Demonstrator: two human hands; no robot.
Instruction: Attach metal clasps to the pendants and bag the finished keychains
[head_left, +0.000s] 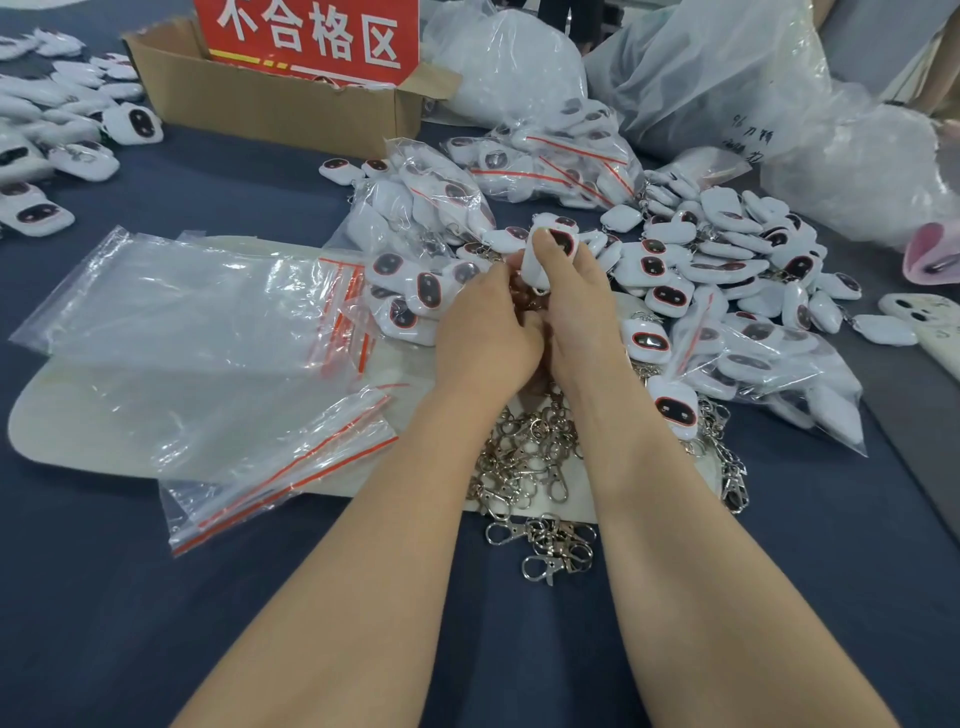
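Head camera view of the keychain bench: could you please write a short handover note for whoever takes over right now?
Right hand grips one white pendant; left hand works at its lower end, what it pinches hidden.
Loose clasps lie beneath the forearms, empty zip bags to the left, loose pendants heaped to the right.
Done: several filled bags beyond the hands and at right.
Left: finish this pendant, work through the heap, bag the keychains.

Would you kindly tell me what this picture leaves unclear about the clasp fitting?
Head view, pendant: the right hand and left hand hide its lower end, so what hangs there is unseen.
Head view: what the left hand pinches, behind its own back.
Head view, cardboard box: its wall hides the contents.
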